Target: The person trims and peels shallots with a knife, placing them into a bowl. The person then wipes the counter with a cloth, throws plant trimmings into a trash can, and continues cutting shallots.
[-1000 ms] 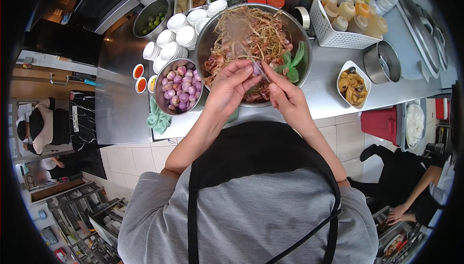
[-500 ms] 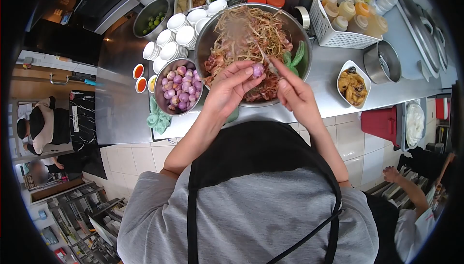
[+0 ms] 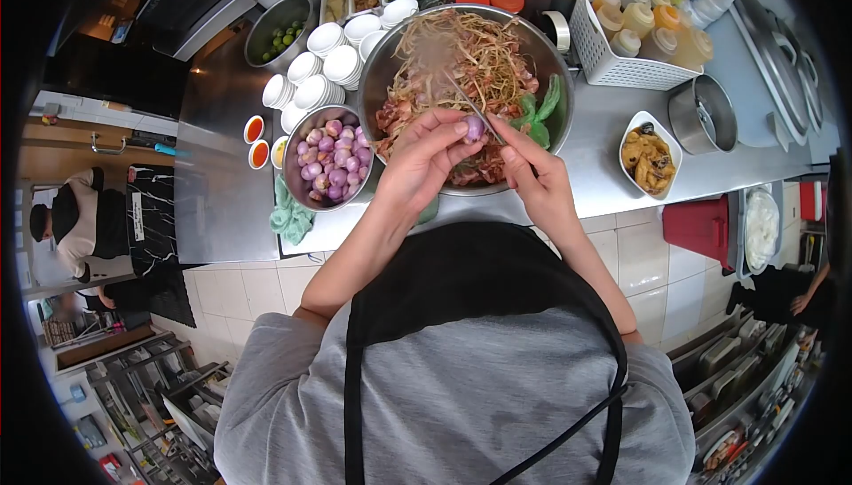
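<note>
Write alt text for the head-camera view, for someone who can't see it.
A person's left hand holds a small, round purple onion and the right hand a thin metal knife close to it, over a large, round steel bowl of stringy, reddish-brown scraps. Beside stands a smaller steel bowl of purple onions.

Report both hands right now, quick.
Left hand: closed, holding a shallot at the fingertips.
Right hand: closed, holding a knife.
</note>
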`<state>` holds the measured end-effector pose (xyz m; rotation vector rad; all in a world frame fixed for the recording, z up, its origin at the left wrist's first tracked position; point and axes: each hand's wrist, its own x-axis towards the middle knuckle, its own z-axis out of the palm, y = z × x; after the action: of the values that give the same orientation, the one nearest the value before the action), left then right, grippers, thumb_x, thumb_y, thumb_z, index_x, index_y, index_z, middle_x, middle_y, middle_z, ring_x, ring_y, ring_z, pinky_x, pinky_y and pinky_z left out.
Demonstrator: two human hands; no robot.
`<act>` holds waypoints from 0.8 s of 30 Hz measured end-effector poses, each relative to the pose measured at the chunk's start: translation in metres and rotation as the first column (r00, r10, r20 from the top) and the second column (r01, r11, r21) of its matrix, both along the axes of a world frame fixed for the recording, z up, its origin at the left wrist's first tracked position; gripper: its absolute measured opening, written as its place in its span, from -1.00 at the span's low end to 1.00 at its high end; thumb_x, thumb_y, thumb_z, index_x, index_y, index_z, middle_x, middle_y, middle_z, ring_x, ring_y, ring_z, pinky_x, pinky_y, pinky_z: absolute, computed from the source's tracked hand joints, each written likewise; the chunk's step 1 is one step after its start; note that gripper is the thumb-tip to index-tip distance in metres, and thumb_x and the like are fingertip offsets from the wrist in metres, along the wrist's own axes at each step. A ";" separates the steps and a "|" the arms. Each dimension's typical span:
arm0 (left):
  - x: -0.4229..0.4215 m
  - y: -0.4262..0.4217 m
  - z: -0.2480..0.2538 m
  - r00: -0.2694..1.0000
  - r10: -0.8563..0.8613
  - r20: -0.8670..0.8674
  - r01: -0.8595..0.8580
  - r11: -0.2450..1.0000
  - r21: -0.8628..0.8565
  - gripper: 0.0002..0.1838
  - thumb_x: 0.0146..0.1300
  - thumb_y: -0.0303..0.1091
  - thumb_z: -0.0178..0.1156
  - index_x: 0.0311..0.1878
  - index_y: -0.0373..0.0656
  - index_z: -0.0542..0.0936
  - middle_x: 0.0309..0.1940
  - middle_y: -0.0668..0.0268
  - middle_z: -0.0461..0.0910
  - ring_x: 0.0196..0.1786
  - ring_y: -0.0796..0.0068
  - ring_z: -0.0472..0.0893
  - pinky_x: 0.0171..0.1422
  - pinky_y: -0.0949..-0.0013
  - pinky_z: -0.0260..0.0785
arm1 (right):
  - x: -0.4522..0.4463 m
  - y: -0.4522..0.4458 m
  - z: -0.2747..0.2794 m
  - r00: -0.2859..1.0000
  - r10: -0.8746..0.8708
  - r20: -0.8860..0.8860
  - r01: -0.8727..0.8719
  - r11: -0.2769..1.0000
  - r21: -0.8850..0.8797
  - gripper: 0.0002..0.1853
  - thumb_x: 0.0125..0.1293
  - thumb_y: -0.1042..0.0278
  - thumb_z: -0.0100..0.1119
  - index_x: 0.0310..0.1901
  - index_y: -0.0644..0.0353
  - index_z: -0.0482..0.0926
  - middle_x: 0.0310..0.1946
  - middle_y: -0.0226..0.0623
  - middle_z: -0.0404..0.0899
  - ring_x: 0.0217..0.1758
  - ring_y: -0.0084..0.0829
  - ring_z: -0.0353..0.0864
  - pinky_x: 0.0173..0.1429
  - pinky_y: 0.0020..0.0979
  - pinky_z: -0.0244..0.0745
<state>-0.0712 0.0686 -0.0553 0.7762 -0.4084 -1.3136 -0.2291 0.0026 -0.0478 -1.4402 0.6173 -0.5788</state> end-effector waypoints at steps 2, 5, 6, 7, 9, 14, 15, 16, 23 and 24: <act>0.000 0.000 0.002 1.000 -0.008 0.005 0.008 1.000 -0.001 -0.83 0.14 -0.51 0.05 -0.18 -0.28 0.45 -0.27 0.28 0.51 -0.15 0.51 0.51 -0.01 0.41 0.41 | 0.001 0.000 0.001 0.999 -0.018 0.034 0.017 1.000 0.006 -0.66 0.26 0.46 -0.09 0.08 0.17 0.38 -0.22 -0.44 0.49 -0.44 -0.74 0.28 -0.34 -0.67 0.29; -0.001 -0.001 0.002 0.999 -0.031 -0.011 0.031 0.999 0.026 -0.81 0.14 -0.49 0.07 -0.15 -0.27 0.45 -0.27 0.29 0.51 -0.16 0.50 0.51 0.00 0.40 0.40 | -0.001 -0.001 -0.002 1.000 0.006 0.014 -0.007 1.000 0.010 -0.66 0.26 0.46 -0.09 0.09 0.17 0.38 -0.24 -0.46 0.49 -0.45 -0.73 0.27 -0.36 -0.66 0.28; -0.003 -0.002 0.000 1.000 0.013 0.001 -0.013 1.000 0.028 -0.82 0.13 -0.51 0.08 -0.17 -0.29 0.45 -0.27 0.26 0.51 -0.17 0.46 0.52 -0.02 0.41 0.41 | 0.000 0.000 -0.004 1.000 0.007 0.014 -0.007 1.000 0.010 -0.66 0.26 0.46 -0.09 0.09 0.17 0.38 -0.24 -0.46 0.49 -0.45 -0.73 0.27 -0.36 -0.66 0.28; -0.004 -0.003 -0.002 0.998 0.056 0.014 -0.056 0.998 0.030 -0.82 0.12 -0.52 0.09 -0.18 -0.30 0.45 -0.27 0.22 0.52 -0.18 0.43 0.54 -0.03 0.41 0.43 | 0.002 0.002 -0.008 0.999 0.007 0.035 -0.006 0.999 -0.046 -0.65 0.28 0.41 -0.11 0.11 0.14 0.36 -0.43 -0.52 0.38 -0.53 -0.74 0.19 -0.45 -0.68 0.18; -0.003 -0.002 -0.009 0.990 0.076 0.118 -0.077 0.997 0.011 -0.82 0.12 -0.52 0.09 -0.17 -0.30 0.45 -0.26 0.23 0.52 -0.18 0.44 0.54 -0.02 0.41 0.42 | 0.003 0.002 -0.010 0.998 0.008 0.054 -0.003 0.995 -0.102 -0.64 0.31 0.37 -0.13 0.14 0.11 0.33 -0.62 -0.58 0.27 -0.60 -0.75 0.12 -0.54 -0.70 0.07; 0.001 0.000 -0.009 0.953 0.051 0.298 -0.051 0.999 -0.006 -0.77 0.15 -0.49 0.07 -0.10 -0.26 0.44 -0.20 0.28 0.51 -0.13 0.49 0.52 0.03 0.36 0.37 | -0.002 -0.010 -0.001 0.993 -0.110 0.033 0.111 0.994 -0.012 -0.66 0.27 0.43 -0.09 0.09 0.16 0.38 -0.31 -0.49 0.46 -0.51 -0.74 0.22 -0.42 -0.69 0.22; 0.002 0.002 -0.008 0.964 0.031 0.263 -0.033 0.999 0.004 -0.74 0.15 -0.49 0.07 -0.06 -0.28 0.42 -0.19 0.26 0.51 -0.11 0.47 0.51 0.05 0.36 0.36 | -0.004 -0.013 0.000 0.993 -0.110 0.033 0.111 0.994 -0.012 -0.66 0.27 0.43 -0.09 0.09 0.16 0.38 -0.31 -0.49 0.46 -0.51 -0.74 0.22 -0.42 -0.69 0.22; 0.003 0.003 -0.007 0.974 0.010 0.228 -0.013 1.000 0.013 -0.71 0.15 -0.48 0.06 -0.03 -0.30 0.41 -0.18 0.25 0.51 -0.08 0.45 0.51 0.07 0.35 0.36 | -0.005 -0.016 0.001 0.994 -0.114 0.005 0.114 0.993 -0.032 -0.66 0.28 0.42 -0.10 0.10 0.16 0.37 -0.38 -0.51 0.45 -0.52 -0.74 0.20 -0.43 -0.69 0.21; 0.007 0.002 0.001 0.995 -0.092 -0.028 0.091 0.996 -0.012 -0.61 0.17 -0.43 0.04 0.07 -0.36 0.33 -0.08 0.12 0.46 -0.01 0.34 0.47 0.14 0.35 0.30 | -0.010 -0.020 -0.005 0.988 -0.110 -0.109 0.108 0.994 -0.022 -0.64 0.29 0.41 -0.13 0.14 0.12 0.33 -0.62 -0.56 0.25 -0.57 -0.73 0.15 -0.48 -0.67 0.14; 0.008 0.003 0.001 0.996 -0.085 -0.024 0.085 0.996 -0.014 -0.60 0.17 -0.43 0.04 0.07 -0.36 0.32 -0.06 0.09 0.45 -0.01 0.33 0.47 0.14 0.35 0.30 | -0.009 -0.019 -0.004 0.988 -0.108 -0.108 0.106 0.994 -0.023 -0.64 0.29 0.41 -0.13 0.14 0.12 0.33 -0.62 -0.56 0.25 -0.57 -0.73 0.15 -0.48 -0.67 0.14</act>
<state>-0.0633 0.0721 -0.0540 0.7377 -0.4339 -1.3971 -0.2384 -0.0161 -0.0517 -1.4690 0.7815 -0.5927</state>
